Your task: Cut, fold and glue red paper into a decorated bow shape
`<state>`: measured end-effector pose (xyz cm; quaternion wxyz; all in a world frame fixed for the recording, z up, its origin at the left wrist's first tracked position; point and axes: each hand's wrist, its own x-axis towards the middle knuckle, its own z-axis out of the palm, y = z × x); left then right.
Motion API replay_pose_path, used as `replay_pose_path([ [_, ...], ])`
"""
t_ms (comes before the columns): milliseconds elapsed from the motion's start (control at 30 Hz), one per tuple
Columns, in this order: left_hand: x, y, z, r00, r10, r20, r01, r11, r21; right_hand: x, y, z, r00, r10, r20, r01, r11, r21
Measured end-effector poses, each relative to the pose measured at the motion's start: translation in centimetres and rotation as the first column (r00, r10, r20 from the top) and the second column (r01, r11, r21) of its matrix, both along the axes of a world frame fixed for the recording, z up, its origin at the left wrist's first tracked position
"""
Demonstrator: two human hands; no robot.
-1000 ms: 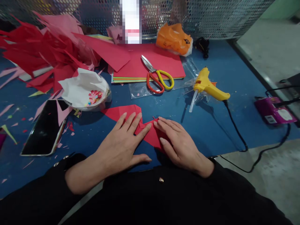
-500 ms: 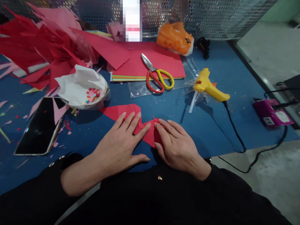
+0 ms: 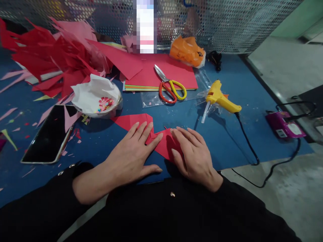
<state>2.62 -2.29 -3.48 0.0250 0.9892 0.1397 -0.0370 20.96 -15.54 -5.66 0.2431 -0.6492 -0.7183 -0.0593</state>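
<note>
**Two hands rest on folded red paper at the bench's near edge**

A folded, pointed piece of red paper (image 3: 165, 144) lies close to the near edge of the blue bench (image 3: 267, 90). The left hand (image 3: 126, 156) is spread flat across its middle, thumb held wide. The right hand (image 3: 195, 153) curves over its right end, fingertips on the paper, thumb set apart from the fingers.

Left of the hands, toward the near edge, lies a black-screened smartphone (image 3: 47, 137); beyond it stands a clear round bowl (image 3: 111, 113) lined with white paper and holding coloured snippets. Toward the far edge, scissors with one red and one yellow handle (image 3: 165, 80) rest across a red-topped stack of coloured paper (image 3: 183, 74). A yellow glue gun (image 3: 219, 97) lies right of them, and a purple power strip (image 3: 285, 125) sits by the right edge.
</note>
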Motion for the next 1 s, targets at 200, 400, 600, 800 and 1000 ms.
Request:
replay_pose_path([
  [200, 0.0, 0.0, -0.1, 1.000, -0.007, 0.021, 0.008, 1.000, -0.009, -0.4, 0.4, 0.1, 0.992, 0.098, 0.083, -0.093, 0.994, -0.061],
  [400, 0.1, 0.1, -0.1, 0.999, -0.018, 0.030, 0.018, 1.000, -0.006, -0.5, 0.6, 0.4, 0.981, 0.121, 0.153, -0.116, 0.992, -0.041],
  [600, 0.0, 0.1, 0.1, 1.000, -0.007, 0.025, 0.007, 1.000, -0.013, -0.2, 0.6, 0.1, 0.999, 0.045, 0.029, -0.043, 0.996, -0.081],
  [800, 0.0, 0.1, -0.1, 1.000, 0.001, 0.005, -0.001, 1.000, 0.003, -0.1, 1.0, -0.2, 1.000, -0.029, 0.012, 0.030, 0.996, -0.080],
  [1000, 0.1, 0.4, -0.1, 1.000, -0.020, 0.025, 0.019, 0.999, 0.034, 0.7, 3.4, 1.6, 0.965, -0.221, -0.138, 0.204, 0.971, -0.128],
])
